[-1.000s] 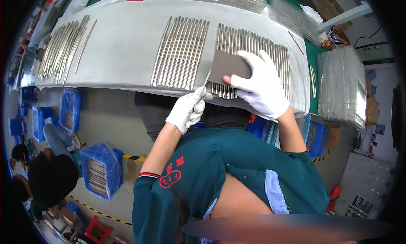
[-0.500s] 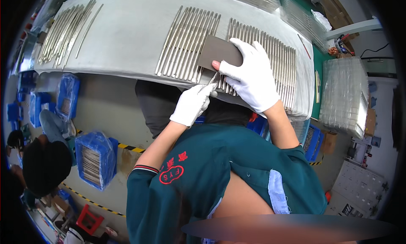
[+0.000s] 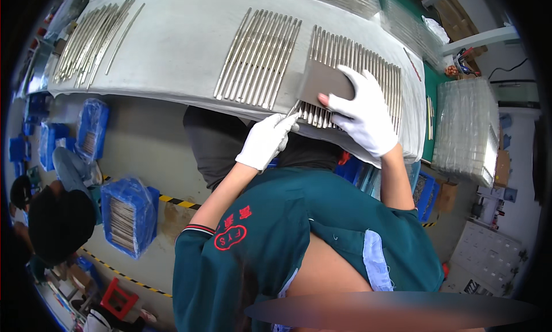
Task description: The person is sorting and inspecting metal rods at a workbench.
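My right hand (image 3: 369, 114), in a white glove with the thumb tip bare, grips a flat grey-brown rectangular pad (image 3: 325, 80). The pad lies over the left part of a row of slim metal rods (image 3: 376, 60) on the table. Its thumb rests on top, and the fingers beneath are partly hidden. My gloved left hand (image 3: 264, 141) pinches the near end of a metal rod (image 3: 295, 107) at the table's front edge. The rest of that rod runs out of sight under the pad. A second row of rods (image 3: 257, 58) lies side by side to the left.
A loose bunch of rods (image 3: 95, 41) lies at the table's far left on a pale cloth (image 3: 178, 50). Clear plastic trays (image 3: 467, 128) are stacked at the right. Blue bins (image 3: 129, 217) stand on the floor at left, near a seated person (image 3: 63, 217).
My right hand and the pad have shifted right and slightly nearer, uncovering the right side of the left row. My left hand has moved slightly right, still pinching a rod end.
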A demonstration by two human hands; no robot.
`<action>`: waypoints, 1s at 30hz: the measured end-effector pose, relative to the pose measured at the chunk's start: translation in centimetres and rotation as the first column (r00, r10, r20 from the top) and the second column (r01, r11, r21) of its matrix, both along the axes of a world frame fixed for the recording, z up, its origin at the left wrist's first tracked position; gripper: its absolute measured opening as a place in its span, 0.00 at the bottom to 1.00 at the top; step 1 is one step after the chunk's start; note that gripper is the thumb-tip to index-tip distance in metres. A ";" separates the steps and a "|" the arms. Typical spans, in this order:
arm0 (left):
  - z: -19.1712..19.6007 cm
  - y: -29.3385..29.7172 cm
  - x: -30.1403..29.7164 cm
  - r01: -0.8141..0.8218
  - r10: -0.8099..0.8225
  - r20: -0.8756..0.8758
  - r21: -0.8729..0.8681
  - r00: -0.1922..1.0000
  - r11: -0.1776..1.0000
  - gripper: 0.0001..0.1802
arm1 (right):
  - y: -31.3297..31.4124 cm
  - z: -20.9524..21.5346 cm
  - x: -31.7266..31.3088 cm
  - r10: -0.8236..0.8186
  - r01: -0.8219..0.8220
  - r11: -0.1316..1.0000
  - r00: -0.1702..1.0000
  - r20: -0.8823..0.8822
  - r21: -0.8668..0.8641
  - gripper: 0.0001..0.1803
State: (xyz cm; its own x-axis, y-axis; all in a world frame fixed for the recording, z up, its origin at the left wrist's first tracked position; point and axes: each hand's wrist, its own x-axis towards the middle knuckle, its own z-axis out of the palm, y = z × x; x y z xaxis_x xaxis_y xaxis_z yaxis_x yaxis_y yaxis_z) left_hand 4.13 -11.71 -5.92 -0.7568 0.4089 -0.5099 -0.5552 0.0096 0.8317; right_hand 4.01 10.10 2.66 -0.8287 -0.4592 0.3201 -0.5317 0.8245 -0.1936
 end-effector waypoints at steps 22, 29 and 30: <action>-0.4 0.2 0.6 0.056 -0.213 -0.339 -0.419 0.917 0.906 0.20 | -2.1 0.0 -0.2 -0.002 -0.001 0.997 0.999 0.034 0.081 0.33; 0.4 -0.1 0.4 0.033 -0.148 -0.284 -0.373 0.947 0.927 0.19 | 0.3 1.2 1.8 -0.002 -0.003 0.995 0.999 0.051 0.095 0.28; 0.2 -0.3 0.3 0.079 -0.148 -0.202 -0.315 0.968 0.946 0.19 | 1.0 1.6 2.2 0.009 -0.014 0.996 0.999 0.052 0.094 0.28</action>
